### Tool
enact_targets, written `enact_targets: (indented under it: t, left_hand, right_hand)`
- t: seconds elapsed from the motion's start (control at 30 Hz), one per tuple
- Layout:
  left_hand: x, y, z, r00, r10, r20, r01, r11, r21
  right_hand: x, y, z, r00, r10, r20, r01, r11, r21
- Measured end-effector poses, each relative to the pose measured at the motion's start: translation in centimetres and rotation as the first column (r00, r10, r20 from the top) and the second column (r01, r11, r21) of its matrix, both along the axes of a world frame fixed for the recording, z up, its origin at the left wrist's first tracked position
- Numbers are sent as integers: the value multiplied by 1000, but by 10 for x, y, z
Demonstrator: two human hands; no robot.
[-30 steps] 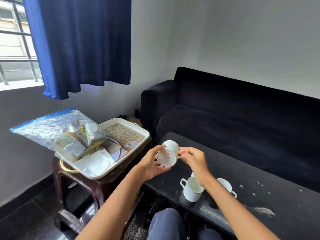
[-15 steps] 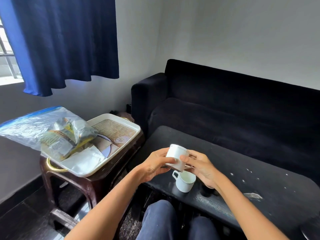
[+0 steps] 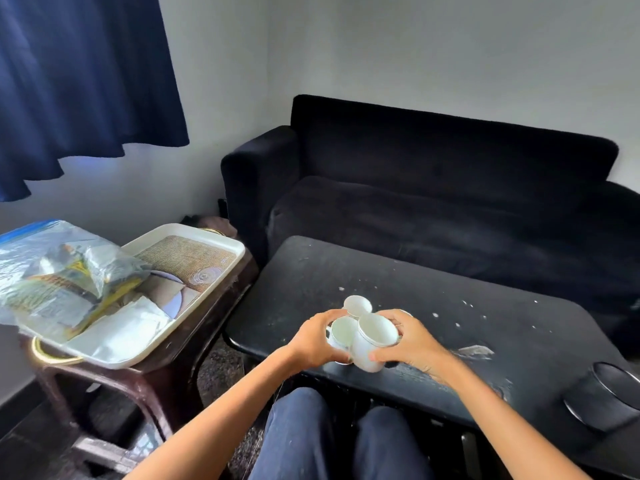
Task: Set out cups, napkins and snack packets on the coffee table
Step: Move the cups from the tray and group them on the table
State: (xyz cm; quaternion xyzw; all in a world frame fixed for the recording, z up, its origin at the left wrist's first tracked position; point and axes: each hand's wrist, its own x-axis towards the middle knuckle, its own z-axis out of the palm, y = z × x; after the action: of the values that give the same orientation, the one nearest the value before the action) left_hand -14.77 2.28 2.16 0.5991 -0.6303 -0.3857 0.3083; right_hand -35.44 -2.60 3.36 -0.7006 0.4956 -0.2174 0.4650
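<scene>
Three white cups stand close together on the black coffee table (image 3: 485, 327): a far cup (image 3: 357, 305), a left cup (image 3: 341, 331) and a near, larger cup (image 3: 375, 337) that leans slightly. My right hand (image 3: 414, 341) grips the near cup from the right. My left hand (image 3: 311, 341) curls around the left cup, its thumb against the near cup. On the white tray (image 3: 225, 268) to the left lie a clear zip bag of snack packets (image 3: 65, 278) and white napkins (image 3: 117, 329).
The tray rests on a dark brown stool (image 3: 145, 382) beside the table. A black sofa (image 3: 450, 202) runs behind the table. A black round object (image 3: 602, 396) sits at the table's right front. My knees are under the near edge. White specks dot the tabletop.
The cup I held up in both hands has come down among the other cups on the table. My view has shifted right and downward.
</scene>
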Motion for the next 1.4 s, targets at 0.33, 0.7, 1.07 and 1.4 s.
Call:
enact_targets:
  t: [0.33, 0.7, 1.07, 1.4]
  left_hand:
    - [-5, -28, -37, 902, 68, 426, -124, 986, 107]
    - [-21, -43, -50, 893, 185, 410, -207, 978, 8]
    - [-37, -42, -51, 928, 159, 337, -185, 982, 45]
    - [-38, -39, -49, 945, 132, 300, -155, 986, 54]
  right_hand:
    - [-36, 4, -61, 969, -247, -19, 245, 967, -75]
    - [-27, -2, -78, 963, -269, 24, 270, 959, -84]
    - [-23, -2, -75, 960, -278, 22, 279, 958, -62]
    - [-19, 4, -67, 952, -298, -66, 293, 953, -71]
